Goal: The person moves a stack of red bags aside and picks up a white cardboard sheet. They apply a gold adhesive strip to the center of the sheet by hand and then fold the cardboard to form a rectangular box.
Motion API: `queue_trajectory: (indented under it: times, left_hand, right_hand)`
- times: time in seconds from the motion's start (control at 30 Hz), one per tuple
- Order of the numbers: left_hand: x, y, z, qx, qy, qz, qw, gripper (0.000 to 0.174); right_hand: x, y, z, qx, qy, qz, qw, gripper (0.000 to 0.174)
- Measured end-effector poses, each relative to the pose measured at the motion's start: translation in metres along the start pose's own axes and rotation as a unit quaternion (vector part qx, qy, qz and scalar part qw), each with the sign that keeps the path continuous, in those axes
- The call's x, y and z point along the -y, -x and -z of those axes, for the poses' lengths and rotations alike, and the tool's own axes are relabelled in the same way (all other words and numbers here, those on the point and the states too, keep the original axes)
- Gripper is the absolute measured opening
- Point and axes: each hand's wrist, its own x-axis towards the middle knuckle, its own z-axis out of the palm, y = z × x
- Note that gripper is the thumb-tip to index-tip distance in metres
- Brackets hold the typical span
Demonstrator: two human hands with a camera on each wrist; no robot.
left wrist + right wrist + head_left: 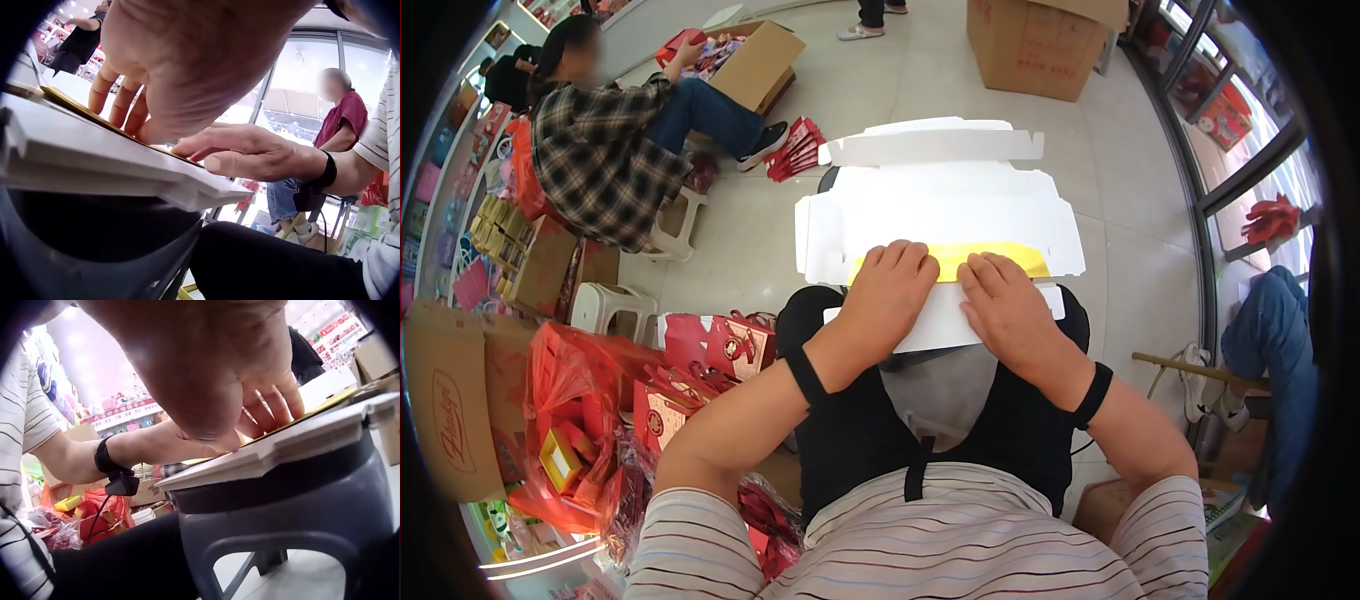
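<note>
Currently – you are pressing both hands down on a white cardboard box blank, which is lying flat across the seat of a grey stool standing between your knees. The blank is overhanging the seat on all sides that are showing.

Left hand: it is lying palm down with straight fingers, the fingertips reaching the near edge of the yellow panel on the blank. It is grasping nothing, only pressing.

Right hand: it is doing the same – flat, fingers extended and slightly spread, fingertips resting on the yellow panel's edge. Nothing is being gripped here either.

The two hands are sitting just beside each other on the near white flap, with a narrow gap showing between the thumbs. The wrist views are confirming this: the palms are bearing on the card from above, and the card is staying level on the stool.

Surroundings: a person in a plaid shirt is sitting on the floor to your left beside an open brown carton. Red gift bags are standing near your left knee, and a white stool is standing just behind them.
</note>
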Motion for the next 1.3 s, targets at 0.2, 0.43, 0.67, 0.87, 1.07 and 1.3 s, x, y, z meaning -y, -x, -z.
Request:
queue_trajectory:
  times: [0.2,0.43,0.67,0.87,1.07,1.3]
  left_hand:
    - [-0.016,0.025,-0.004,0.018,-0.001,0.027,0.999,0.053]
    - [-0.007,0.050,0.009,0.036,-0.014,0.048,0.998,0.053]
    - [-0.012,0.029,-0.008,0.008,0.058,0.018,0.998,0.052]
    - [0.002,0.058,0.016,0.027,0.026,0.045,0.998,0.050]
    - [0.000,0.057,0.019,-0.022,0.024,0.060,0.998,0.038]
    - [0.014,0.020,0.023,-0.059,0.059,0.093,0.992,0.028]
  right_hand:
    - [0.010,0.012,0.003,0.036,0.015,-0.024,0.999,0.058]
    - [-0.001,0.024,0.015,0.050,0.002,-0.038,0.998,0.056]
    - [0.006,0.005,-0.003,0.028,-0.060,0.000,0.998,0.053]
    - [-0.015,0.036,0.020,0.047,-0.016,-0.041,0.998,0.054]
    - [-0.018,0.040,0.030,0.015,-0.029,-0.074,0.997,0.049]
    - [-0.037,0.051,0.028,-0.073,-0.196,-0.128,0.969,0.032]
